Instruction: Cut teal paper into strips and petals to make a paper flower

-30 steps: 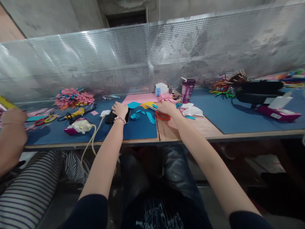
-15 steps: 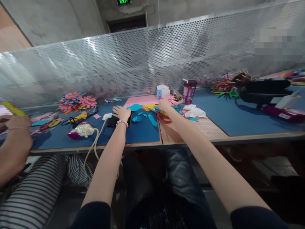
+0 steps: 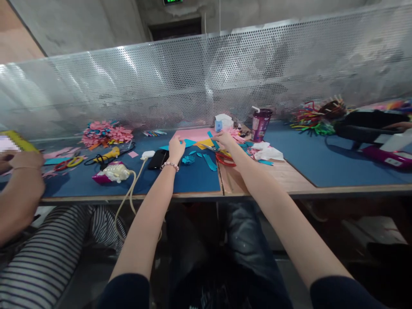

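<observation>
My right hand (image 3: 224, 139) pinches a narrow blue paper strip (image 3: 213, 140) above the yellow paper (image 3: 202, 144). Orange-red-handled scissors (image 3: 225, 159) lie just below that hand, blades toward the left. My left hand (image 3: 177, 148), with a bead bracelet at the wrist, rests at the blue paper sheet (image 3: 190, 143) and the pink sheet (image 3: 193, 134), thumb apart from the fingers; its fingertips are partly hidden. A black phone (image 3: 156, 159) lies beside the left wrist. Between my hands are a blue paper flower (image 3: 188, 159) and a cut blue paper piece (image 3: 210, 162).
A purple cup (image 3: 261, 124) with a straw stands right of a crumpled white tissue (image 3: 268, 152). Pink paper flowers (image 3: 104, 133), a glue gun (image 3: 112, 172) and its cord lie left. A co-worker's hand (image 3: 27, 159) is at far left. A perforated metal panel (image 3: 180, 94) backs the table.
My left hand has slid off the phone, forward and right to the paper sheets. A blue strip now shows in my right hand. The view has shifted slightly.
</observation>
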Action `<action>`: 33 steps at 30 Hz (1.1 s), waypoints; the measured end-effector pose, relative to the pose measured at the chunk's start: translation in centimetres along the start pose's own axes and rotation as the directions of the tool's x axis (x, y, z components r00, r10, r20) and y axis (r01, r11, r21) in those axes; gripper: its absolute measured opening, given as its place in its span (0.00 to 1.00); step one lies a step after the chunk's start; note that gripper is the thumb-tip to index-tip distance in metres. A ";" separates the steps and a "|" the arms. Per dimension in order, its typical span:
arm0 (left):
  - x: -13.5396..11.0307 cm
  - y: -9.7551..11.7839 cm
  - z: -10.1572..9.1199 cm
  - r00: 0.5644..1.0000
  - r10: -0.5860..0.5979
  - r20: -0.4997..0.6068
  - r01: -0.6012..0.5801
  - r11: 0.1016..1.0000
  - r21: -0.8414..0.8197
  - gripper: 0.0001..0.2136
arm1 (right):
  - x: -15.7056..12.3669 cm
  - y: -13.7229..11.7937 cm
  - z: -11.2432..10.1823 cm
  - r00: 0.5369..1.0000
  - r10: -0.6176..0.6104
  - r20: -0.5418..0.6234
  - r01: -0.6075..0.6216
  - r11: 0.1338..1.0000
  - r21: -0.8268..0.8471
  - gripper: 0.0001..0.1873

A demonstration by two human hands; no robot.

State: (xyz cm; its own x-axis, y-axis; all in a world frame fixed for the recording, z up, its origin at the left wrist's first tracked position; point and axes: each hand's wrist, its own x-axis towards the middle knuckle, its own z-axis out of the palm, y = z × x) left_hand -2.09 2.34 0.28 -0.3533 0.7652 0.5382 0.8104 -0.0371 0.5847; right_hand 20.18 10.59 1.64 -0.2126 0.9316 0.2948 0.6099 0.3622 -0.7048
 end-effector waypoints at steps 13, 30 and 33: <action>-0.7 1.6 0.5 0.916 0.197 0.351 0.008 0.862 -0.506 0.15 | -1.8 -2.3 2.9 0.917 -0.074 0.392 -0.182 0.797 0.575 0.15; 0.5 -0.7 -1.8 0.866 0.184 0.466 -0.132 0.981 -0.142 0.13 | -5.5 -5.1 2.1 0.759 -0.147 0.634 -0.153 0.907 0.393 0.21; 0.4 0.0 -1.9 0.880 0.181 0.439 -0.065 0.962 -0.265 0.21 | -4.9 -4.7 2.2 0.904 -0.213 0.370 0.000 0.867 0.499 0.20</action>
State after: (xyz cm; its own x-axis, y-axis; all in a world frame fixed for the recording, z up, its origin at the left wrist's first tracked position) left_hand -3.12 1.43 1.58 0.0410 0.9490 0.3126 0.6786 -0.2561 0.6884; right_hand 16.69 4.38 2.09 -0.6042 0.7767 0.1780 0.1476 0.3285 -0.9329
